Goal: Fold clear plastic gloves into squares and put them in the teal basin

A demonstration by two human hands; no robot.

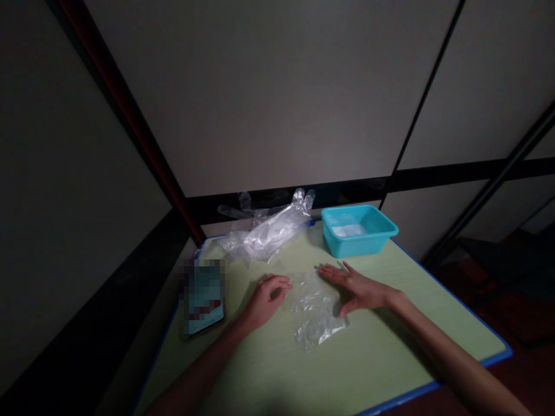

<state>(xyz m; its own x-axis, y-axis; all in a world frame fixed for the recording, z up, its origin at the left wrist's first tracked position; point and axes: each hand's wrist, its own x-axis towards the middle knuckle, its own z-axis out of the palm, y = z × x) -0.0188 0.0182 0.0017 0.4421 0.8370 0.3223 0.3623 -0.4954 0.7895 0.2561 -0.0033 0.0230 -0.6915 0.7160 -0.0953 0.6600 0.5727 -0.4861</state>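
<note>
A thin, crinkled clear plastic glove (318, 315) lies flattened on the table between my hands; its finger outlines are hard to make out. On its left side is my left hand (266, 297), fingers loosely curved, with a gap showing between thumb and forefinger. Its fingertips come close to the plastic's edge; I cannot tell whether they touch. My right hand (355, 287) is open over the right side, thumb apart from the outstretched fingers, fingertips at the upper edge. Behind both hands is a loose heap of clear plastic gloves (269, 234), some glove fingers sticking up.
A turquoise plastic basin (359, 242) stands at the back right, with something whitish inside. At the left edge lies a pixelated phone-like object (204, 300). The pale green table (377, 358) has a blue rim and meets panelled cabinet doors (277, 104) behind.
</note>
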